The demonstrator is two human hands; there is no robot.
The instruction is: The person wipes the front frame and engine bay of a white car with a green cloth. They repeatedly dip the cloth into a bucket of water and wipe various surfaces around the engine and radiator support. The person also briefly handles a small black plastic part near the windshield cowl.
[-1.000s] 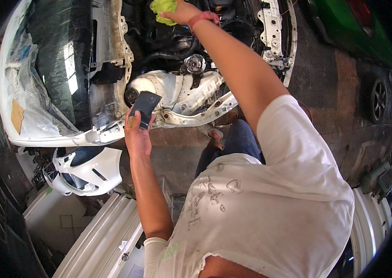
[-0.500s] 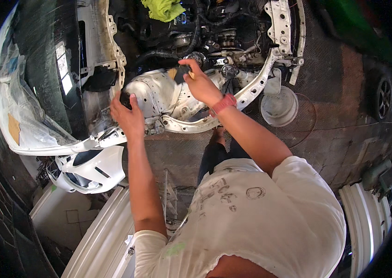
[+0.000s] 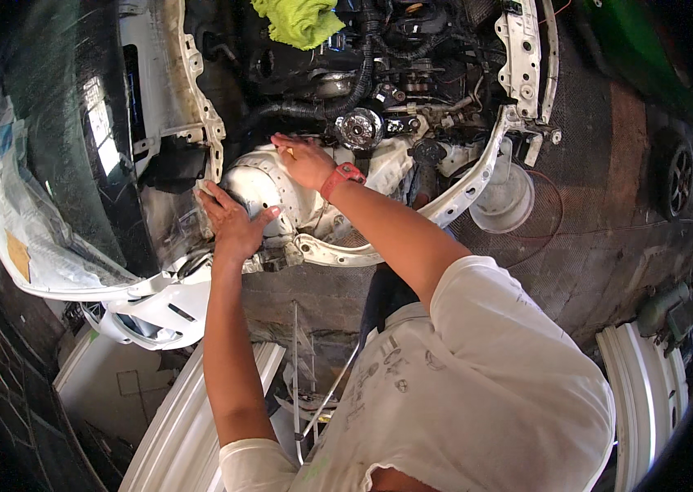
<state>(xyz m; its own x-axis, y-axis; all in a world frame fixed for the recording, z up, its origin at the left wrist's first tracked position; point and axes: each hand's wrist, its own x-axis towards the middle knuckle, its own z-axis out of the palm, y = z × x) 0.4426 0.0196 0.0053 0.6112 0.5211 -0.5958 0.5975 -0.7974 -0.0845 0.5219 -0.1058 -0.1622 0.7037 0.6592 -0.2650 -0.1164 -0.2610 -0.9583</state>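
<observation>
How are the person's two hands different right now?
The left hand lies flat with fingers spread on the white wheel housing, nearer the body; the right hand reaches further into the engine bay. The right wrist wears a red band; the left wrist is bare. Both touch the white car body.

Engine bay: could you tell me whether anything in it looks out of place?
A yellow-green rag lies bunched on the engine parts at the top, loose among black hoses. The left hand and right hand rest flat on the bare white wheel arch.
</observation>
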